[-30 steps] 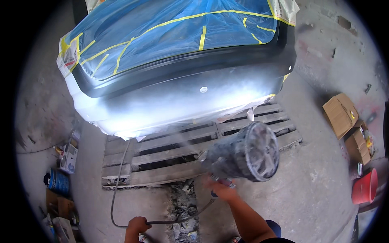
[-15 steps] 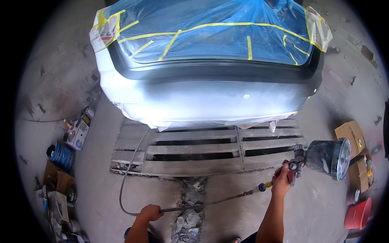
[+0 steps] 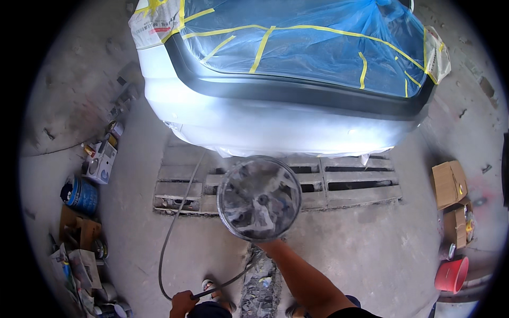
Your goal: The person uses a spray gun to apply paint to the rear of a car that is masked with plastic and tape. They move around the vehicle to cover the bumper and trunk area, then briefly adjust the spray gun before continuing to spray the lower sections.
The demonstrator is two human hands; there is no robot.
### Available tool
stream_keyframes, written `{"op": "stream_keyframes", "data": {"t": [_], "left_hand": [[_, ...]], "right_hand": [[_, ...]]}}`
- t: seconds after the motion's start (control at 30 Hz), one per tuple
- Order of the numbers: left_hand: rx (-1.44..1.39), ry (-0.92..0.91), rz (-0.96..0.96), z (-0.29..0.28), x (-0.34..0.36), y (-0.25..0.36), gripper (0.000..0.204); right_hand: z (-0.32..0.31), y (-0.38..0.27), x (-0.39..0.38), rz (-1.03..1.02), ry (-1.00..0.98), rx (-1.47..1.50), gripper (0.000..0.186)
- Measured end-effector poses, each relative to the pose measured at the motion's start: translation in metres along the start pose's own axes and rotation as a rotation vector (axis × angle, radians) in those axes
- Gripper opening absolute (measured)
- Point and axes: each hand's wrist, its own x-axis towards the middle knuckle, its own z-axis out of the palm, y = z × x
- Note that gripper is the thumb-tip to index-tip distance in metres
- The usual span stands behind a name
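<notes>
One spray gun [image 3: 260, 199] swung right to centre; one car rear [image 3: 275, 119], whiter now. Left hand [image 3: 183, 303]: fingers wrapped round one hose [image 3: 160, 265]. Right hand [image 3: 272, 247]: fingers hidden, can't tell.

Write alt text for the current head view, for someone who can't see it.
A person's right hand, mostly hidden behind a stained cup, is stretched toward a white and dark car; the left hand grips a gray hose. Blue plastic and yellow tape cover the car's upper part.
</notes>
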Motion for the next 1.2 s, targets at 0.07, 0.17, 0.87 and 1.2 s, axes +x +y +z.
{"op": "stream_keyframes", "data": {"t": [0.07, 0.17, 0.87, 1.2], "left_hand": [[-0.012, 0.009, -0.002, -0.005, -0.022, -0.008, 0.038], [-0.004, 0.006, 0.019, -0.012, -0.050, -0.021, 0.036], [-0.357, 0.077, 0.274, -0.007, -0.190, -0.091, 0.020], [-0.190, 0.109, 0.198, 0.008, -0.175, -0.227, 0.017]], "right_hand": [[0.007, 0.003, 0.002, -0.146, -0.005, -0.258, 0.046], [0.001, -0.008, 0.001, -0.063, -0.006, -0.522, 0.028], [-0.006, -0.167, 0.036, 0.420, 0.604, -0.140, 0.013], [0.097, -0.192, 0.086, 0.920, 0.344, 0.100, 0.025]]}}
